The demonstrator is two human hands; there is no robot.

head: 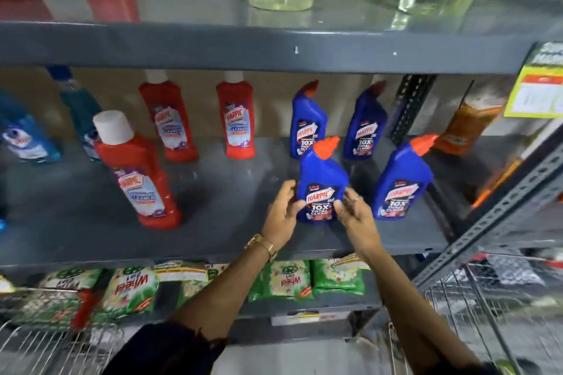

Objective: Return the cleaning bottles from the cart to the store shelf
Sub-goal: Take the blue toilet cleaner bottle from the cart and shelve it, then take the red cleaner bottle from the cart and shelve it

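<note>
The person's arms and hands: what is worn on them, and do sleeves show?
The left hand has a gold-coloured watch with a metal band at the wrist. The right hand has a ring on one finger. Both forearms are bare; a dark sleeve with a frayed-looking edge covers the left arm near the elbow. No gloves.

— What do the hands do?
— The left hand (281, 213) and the right hand (355, 216) are on both sides of a blue bottle (321, 183), which stands upright on the grey shelf (228, 192).
— And beside it?
— Another blue bottle (402, 183), near on the right.
</note>
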